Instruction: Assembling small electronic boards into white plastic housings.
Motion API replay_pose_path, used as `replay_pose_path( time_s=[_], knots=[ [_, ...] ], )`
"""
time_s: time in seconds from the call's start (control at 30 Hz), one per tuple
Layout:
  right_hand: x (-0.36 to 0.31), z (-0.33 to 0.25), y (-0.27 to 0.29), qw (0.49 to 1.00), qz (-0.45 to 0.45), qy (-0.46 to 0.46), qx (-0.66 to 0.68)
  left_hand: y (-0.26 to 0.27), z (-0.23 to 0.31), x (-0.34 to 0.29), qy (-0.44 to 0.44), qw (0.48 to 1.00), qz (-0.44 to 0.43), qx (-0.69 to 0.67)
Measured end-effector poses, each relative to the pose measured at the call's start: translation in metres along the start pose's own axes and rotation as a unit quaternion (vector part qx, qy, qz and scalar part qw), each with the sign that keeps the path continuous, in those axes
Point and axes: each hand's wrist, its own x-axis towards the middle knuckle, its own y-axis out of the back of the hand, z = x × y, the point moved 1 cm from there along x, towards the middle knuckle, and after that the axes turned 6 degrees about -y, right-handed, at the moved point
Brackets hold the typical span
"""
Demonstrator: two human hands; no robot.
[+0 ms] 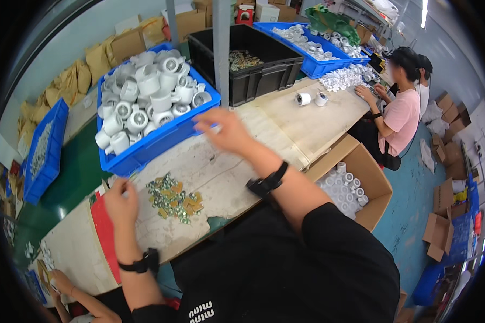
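My left hand [122, 200] is above the worktable [226, 177], left of a pile of small green and yellow circuit boards [173, 198]. Its fingers are curled together, and whatever may be in them is hidden. My right hand [224, 132] is raised beside the near right corner of a blue bin [156, 148]. Motion blurs its fingers; a small whitish spot shows by them, too unclear to name. White plastic housings with slotted round ends [151, 91] are heaped in the bin.
Behind a metal post [221, 54] stands a black crate [269, 75] with circuit boards inside. A cardboard box [374, 196] of white parts is at the table's right side. Further right sits a co-worker in pink [404, 118]; another person's hands [62, 282] work at lower left.
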Motion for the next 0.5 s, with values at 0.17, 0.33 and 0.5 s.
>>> replay_pose_path(
  time_s=[0.17,0.33,0.5],
  knots=[
    [0.024,0.138,0.189,0.875,0.124,-0.215,-0.416,0.095,-0.084,-0.024,-0.021,0.925,-0.059,0.374],
    [-0.016,0.244,0.29,0.794,-0.042,-0.374,-0.478,0.079,-0.144,-0.059,0.115,0.919,-0.044,0.375],
    [-0.002,0.207,0.204,0.886,0.195,-0.421,-0.011,0.089,-0.075,0.01,-0.017,0.955,0.116,0.273]
  ],
)
